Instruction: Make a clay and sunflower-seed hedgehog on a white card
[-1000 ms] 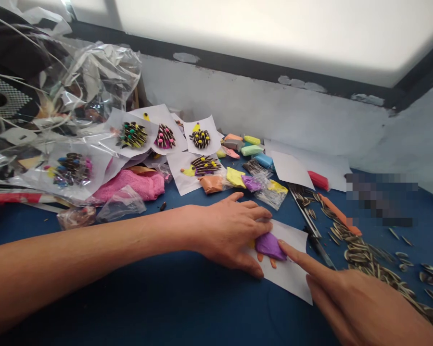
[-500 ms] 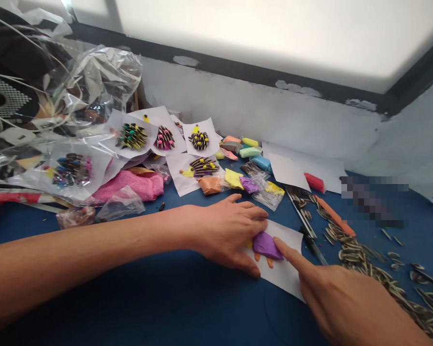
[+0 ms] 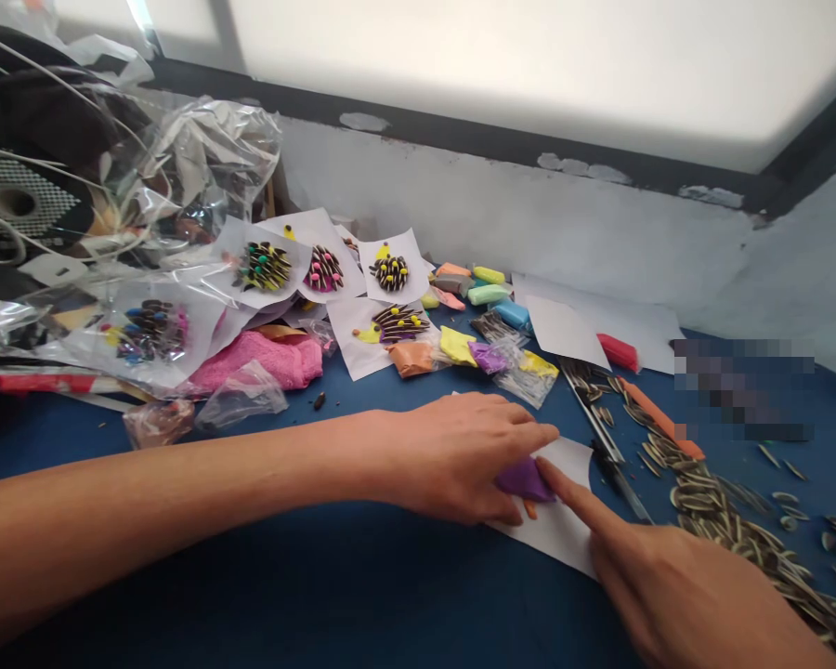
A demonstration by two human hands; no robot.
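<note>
A flattened piece of purple clay (image 3: 528, 481) lies on a sheet of white paper (image 3: 564, 537) on the blue table. Below its edge shows a small orange clay piece (image 3: 530, 509). My left hand (image 3: 470, 455) reaches across the clay's left side, fingers stretched out and thumb low by its edge; it hides part of the clay and paper. With its index finger extended, my right hand (image 3: 675, 576) touches the clay's right edge, the other fingers curled under. Neither hand holds anything.
Sunflower seeds (image 3: 711, 502) spread at right beside a craft knife (image 3: 620, 483) and an orange clay stick (image 3: 661, 418). Behind are clay packs (image 3: 456, 346), finished seed hedgehogs on paper (image 3: 398, 323) and a pink cloth (image 3: 271, 360). Plastic bags (image 3: 209, 158) crowd the left.
My left hand has moved right over the purple clay, covering the yellow part and one orange piece. My right index finger stays at the clay's right edge. The view has shifted slightly.
</note>
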